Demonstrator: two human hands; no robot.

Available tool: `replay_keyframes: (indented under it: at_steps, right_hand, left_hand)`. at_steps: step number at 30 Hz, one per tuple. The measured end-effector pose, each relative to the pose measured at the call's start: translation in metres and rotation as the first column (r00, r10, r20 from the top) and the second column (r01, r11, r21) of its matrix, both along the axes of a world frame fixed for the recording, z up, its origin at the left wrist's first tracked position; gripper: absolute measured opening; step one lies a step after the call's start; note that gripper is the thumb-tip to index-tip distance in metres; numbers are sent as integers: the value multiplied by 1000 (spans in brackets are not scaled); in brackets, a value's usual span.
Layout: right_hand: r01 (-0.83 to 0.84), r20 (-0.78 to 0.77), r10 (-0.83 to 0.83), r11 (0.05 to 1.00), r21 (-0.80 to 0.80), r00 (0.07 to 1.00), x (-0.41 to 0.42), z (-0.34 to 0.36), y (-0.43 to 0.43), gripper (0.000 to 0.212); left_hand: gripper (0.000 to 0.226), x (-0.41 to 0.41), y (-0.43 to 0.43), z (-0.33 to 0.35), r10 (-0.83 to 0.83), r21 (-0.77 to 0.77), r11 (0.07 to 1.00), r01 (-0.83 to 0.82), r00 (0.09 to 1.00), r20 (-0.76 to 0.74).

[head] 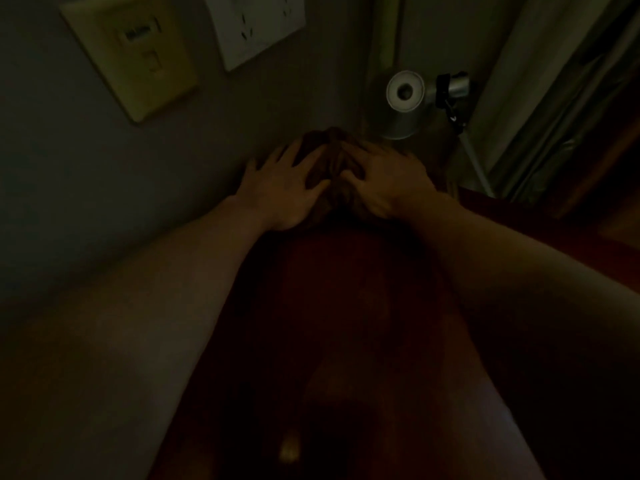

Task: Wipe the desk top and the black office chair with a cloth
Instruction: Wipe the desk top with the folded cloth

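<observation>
The scene is very dark. A bunched brownish cloth (332, 157) lies on the dark red-brown desk top (346, 306) at its far end, against the wall. My left hand (284, 188) presses on the cloth's left side with spread, straight fingers. My right hand (384, 178) lies on the cloth's right side with its fingers curled into the folds. The black office chair is not in view.
A grey wall (104, 202) runs along the desk's left edge, with a yellowish switch plate (135, 53) and a white socket plate (256, 26). A silver clamp lamp (412, 98) stands just behind the cloth. Pale curtains (554, 98) hang at the right.
</observation>
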State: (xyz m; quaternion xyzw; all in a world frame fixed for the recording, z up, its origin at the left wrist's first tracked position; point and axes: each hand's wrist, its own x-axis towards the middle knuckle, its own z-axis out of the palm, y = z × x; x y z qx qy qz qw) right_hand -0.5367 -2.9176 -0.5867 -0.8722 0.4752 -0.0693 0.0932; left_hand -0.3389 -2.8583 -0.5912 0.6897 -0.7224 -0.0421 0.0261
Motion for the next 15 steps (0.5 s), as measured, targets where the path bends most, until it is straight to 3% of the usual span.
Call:
replay_keyframes:
  at_steps: [5,15]
  right_hand:
    - [58,-66,-60,998,-31,996,-1,5,34,61]
    - [82,-103,-84,996,-19,991,-11,4,150,70]
  left_hand:
    - [66,-11,16,6,54,36,998,-53,998,-17]
    - [78,-20,134,5,72,69,995,-76,996,54]
